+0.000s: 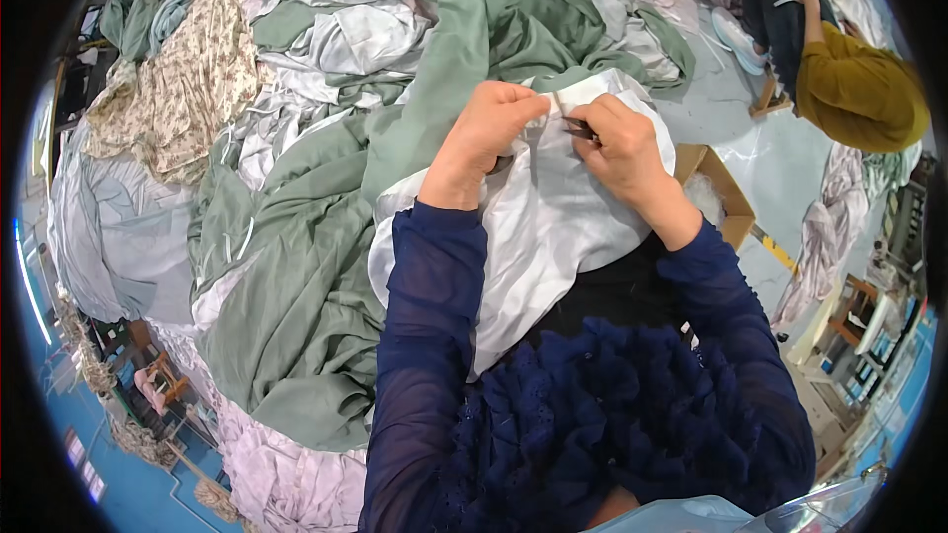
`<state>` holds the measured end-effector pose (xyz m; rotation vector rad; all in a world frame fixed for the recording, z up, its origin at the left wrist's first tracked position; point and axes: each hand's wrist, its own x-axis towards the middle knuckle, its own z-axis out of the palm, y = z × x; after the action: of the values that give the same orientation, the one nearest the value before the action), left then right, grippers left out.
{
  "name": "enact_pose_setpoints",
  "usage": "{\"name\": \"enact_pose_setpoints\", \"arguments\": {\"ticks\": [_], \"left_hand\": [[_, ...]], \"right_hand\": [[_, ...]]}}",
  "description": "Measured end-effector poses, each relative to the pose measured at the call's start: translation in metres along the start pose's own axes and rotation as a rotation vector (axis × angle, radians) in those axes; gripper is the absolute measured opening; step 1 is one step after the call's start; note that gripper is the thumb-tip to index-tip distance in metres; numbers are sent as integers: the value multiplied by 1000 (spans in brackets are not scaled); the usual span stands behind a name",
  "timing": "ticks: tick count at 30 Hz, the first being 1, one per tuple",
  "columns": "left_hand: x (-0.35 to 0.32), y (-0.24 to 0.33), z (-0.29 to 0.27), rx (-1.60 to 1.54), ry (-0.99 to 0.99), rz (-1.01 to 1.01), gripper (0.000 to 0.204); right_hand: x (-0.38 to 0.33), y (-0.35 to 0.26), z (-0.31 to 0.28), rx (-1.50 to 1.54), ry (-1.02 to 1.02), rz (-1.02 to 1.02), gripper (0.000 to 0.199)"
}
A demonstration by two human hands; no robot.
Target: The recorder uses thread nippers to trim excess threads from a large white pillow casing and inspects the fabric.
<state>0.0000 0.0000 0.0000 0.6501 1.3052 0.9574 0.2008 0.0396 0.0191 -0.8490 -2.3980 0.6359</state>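
The left hand (491,128) is closed in a pinch on the edge of the shiny white satin cloth (538,237), which lies across the lap. The right hand (624,153) is closed on small dark metal thread snips (576,125). Keep the edge taut; cut threads only, clear of the fabric.

An open brown cardboard box (718,188), holding something pale, stands on the floor just right of the white cloth (553,227).
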Motion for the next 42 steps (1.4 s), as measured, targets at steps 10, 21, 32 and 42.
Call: {"name": "enact_pose_setpoints", "arguments": {"ticks": [10, 21, 32, 42], "left_hand": [[0, 3, -4, 5, -30, -40, 19], [0, 4, -1, 110, 27, -118, 20], [-1, -2, -4, 106, -40, 119, 18], [-4, 7, 49, 508, -282, 514, 24]], "right_hand": [[11, -8, -11, 407, 74, 203, 5], [19, -13, -16, 1029, -89, 621, 11], [-42, 20, -42, 805, -153, 690, 10], [-25, 0, -48, 1199, 102, 591, 7]]}}
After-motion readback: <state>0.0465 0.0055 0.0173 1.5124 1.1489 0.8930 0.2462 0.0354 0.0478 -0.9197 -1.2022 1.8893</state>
